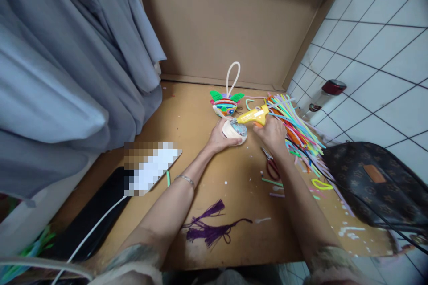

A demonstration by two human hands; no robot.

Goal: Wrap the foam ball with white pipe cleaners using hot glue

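Observation:
My left hand (219,137) is closed around a small rounded cream piece (236,139) with a grey-blue patch on its upper side. In my right hand (273,134) is a yellow glue gun (253,115), its nozzle pointing left at the patch on the cream piece; whether the tip touches is too small to tell. Just behind stands a colourful ornament (224,106) with green ears and a white loop on top. Red-handled scissors (271,167) lie beside my right forearm.
Many coloured pipe cleaners (297,127) lie at the right, near a brown patterned bag (374,182) and a bottle (323,100). Purple tassels (209,231) lie near the front edge. A cardboard panel (230,22) stands behind; a phone-like device (154,169) sits at left.

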